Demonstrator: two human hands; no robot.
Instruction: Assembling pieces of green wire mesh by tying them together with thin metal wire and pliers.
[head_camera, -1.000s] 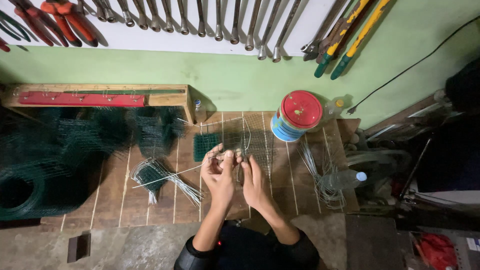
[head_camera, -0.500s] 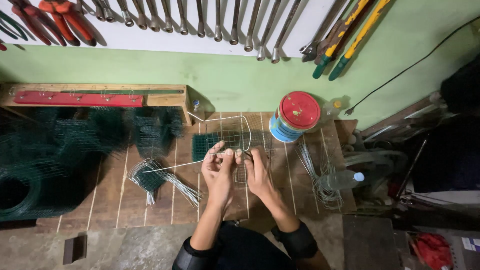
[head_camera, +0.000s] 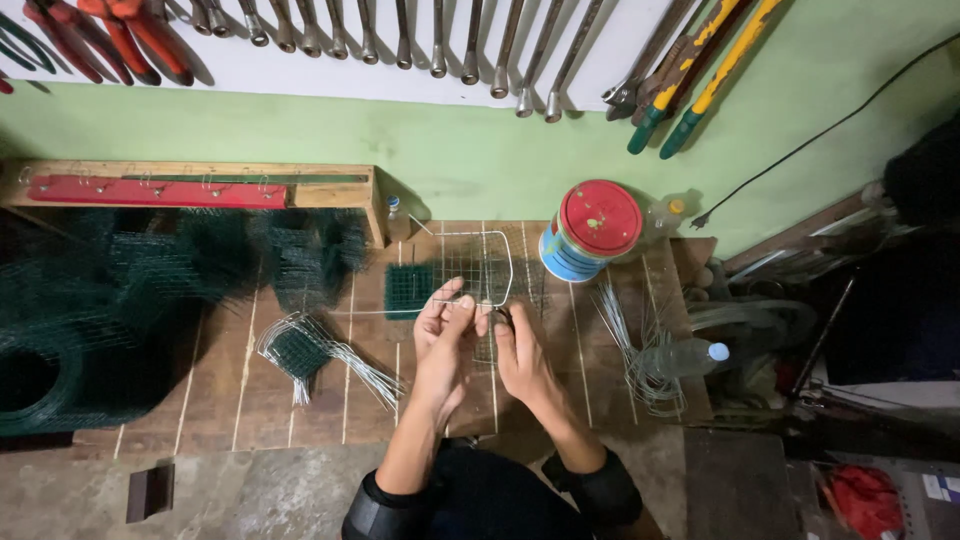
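Observation:
My left hand (head_camera: 446, 340) and my right hand (head_camera: 520, 352) are close together over a wooden plank floor (head_camera: 220, 400). Both grip a small silver wire frame (head_camera: 478, 262) with a thin mesh in it, which sticks out away from me toward the wall. My left fingers pinch its near left edge. My right hand holds its near right part, and a small dark tool seems to sit between those fingers; I cannot make it out. A small square of green mesh (head_camera: 408, 291) lies just left of the frame.
Rolls and stacks of dark green wire mesh (head_camera: 120, 300) fill the left. A bundle of bent wires (head_camera: 330, 352) lies left of my hands, loose wires (head_camera: 640, 350) to the right. A red-lidded can (head_camera: 594, 228) and plastic bottle (head_camera: 690, 355) stand nearby. Wrenches and cutters hang on the wall.
The wire frame has been lifted and turned; it now points away from me toward the wall. Both hands have stayed close together with only small shifts.

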